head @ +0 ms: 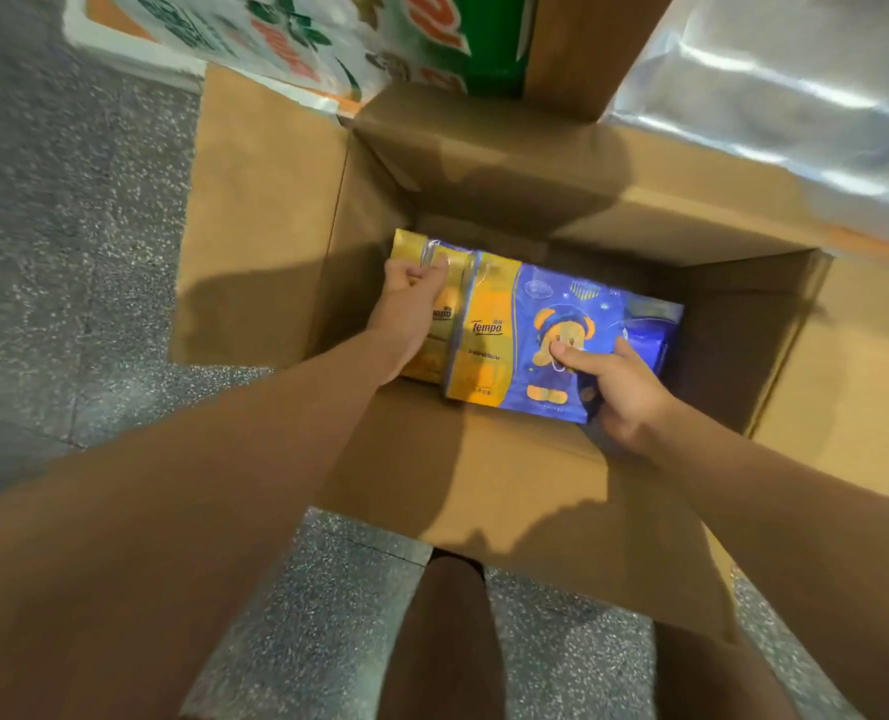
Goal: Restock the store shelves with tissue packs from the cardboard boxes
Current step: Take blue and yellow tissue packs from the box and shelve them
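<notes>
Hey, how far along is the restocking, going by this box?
Done: the cardboard box is open and nearly emptied, with bare cardboard around the packs. In hand: the left hand grips the yellow tissue pack, and the right hand pinches the blue bear tissue pack. Left: lifting both out and shelving them; no shelf shows here.

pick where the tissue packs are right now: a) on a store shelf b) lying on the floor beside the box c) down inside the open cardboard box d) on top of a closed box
c: the tissue packs lie low inside the open cardboard box, with the left hand and the right hand each gripping one.
</notes>
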`<state>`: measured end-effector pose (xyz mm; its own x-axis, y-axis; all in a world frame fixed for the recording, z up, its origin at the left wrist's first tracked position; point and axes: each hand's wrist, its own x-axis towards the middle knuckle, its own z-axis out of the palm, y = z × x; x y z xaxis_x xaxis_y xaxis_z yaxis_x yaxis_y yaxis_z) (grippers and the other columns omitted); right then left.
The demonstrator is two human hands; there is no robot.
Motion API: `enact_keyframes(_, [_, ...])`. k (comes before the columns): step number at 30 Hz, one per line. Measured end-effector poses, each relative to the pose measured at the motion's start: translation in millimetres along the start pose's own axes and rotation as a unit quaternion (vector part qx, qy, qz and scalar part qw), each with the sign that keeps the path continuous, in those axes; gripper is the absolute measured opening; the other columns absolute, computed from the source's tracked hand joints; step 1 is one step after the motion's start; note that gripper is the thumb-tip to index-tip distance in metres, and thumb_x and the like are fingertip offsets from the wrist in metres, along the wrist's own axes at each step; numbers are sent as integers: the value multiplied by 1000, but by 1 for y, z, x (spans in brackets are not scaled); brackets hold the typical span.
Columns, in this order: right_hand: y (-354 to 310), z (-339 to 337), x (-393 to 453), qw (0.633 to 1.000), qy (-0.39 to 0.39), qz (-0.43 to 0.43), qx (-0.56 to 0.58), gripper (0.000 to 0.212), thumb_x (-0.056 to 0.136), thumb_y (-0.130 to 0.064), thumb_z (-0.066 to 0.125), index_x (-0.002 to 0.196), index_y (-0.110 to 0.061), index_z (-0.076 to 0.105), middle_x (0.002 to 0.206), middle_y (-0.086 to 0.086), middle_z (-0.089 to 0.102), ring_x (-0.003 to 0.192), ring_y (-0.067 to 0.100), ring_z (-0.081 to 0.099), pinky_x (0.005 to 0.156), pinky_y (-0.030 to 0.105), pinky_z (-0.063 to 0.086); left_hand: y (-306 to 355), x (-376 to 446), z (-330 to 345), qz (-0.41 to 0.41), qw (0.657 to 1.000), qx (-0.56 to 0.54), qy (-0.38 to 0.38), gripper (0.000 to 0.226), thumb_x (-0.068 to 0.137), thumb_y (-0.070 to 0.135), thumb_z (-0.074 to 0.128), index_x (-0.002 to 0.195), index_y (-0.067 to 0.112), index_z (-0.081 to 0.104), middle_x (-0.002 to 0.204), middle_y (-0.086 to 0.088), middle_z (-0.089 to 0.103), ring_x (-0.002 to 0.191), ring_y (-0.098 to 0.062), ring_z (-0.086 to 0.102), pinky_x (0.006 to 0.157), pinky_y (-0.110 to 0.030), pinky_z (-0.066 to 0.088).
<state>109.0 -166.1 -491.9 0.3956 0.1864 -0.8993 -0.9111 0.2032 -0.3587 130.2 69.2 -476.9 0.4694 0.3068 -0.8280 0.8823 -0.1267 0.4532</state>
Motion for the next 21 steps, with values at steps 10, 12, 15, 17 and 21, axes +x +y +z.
enact_keyframes(10, [-6, 7, -33, 999, -30, 11, 39, 70, 73, -10, 78, 137, -4, 49, 107, 16, 72, 94, 28, 72, 69, 43, 59, 17, -48, -9, 25, 989, -89, -112, 87, 55, 86, 60, 120, 28, 53, 116, 2, 69, 108, -17, 66, 100, -45, 49])
enact_keyframes(12, [-16, 11, -52, 999, -44, -6, 5, 68, 67, -17, 85, 128, -4, 56, 105, 16, 73, 94, 32, 72, 78, 45, 57, 29, -71, -18, 36, 989, -79, -118, 89, 55, 84, 62, 122, 26, 51, 119, 2, 67, 109, -16, 66, 97, -42, 50])
enact_keyframes(15, [-50, 25, -98, 997, -72, -34, -25, 66, 66, -18, 87, 125, -6, 59, 115, 17, 72, 105, 37, 69, 86, 54, 56, 61, -116, -35, 80, 989, -90, -88, 70, 80, 64, 64, 121, 9, 55, 113, -5, 67, 103, -18, 66, 84, -36, 52])
enact_keyframes(17, [-77, 39, -134, 992, -97, -59, -61, 54, 73, -11, 77, 124, -8, 60, 111, 14, 73, 96, 32, 72, 76, 47, 59, 82, -151, -53, 102, 988, -105, -58, 69, 79, 59, 69, 114, 1, 57, 106, -12, 69, 98, -24, 68, 81, -40, 54])
enact_keyframes(21, [-129, 73, -217, 973, -157, -94, -143, 48, 71, -12, 77, 117, -10, 61, 98, 11, 74, 84, 32, 70, 75, 50, 57, 113, -253, -96, 111, 985, -132, -10, 77, 66, 71, 74, 121, 20, 53, 118, -4, 69, 108, -21, 67, 95, -44, 52])
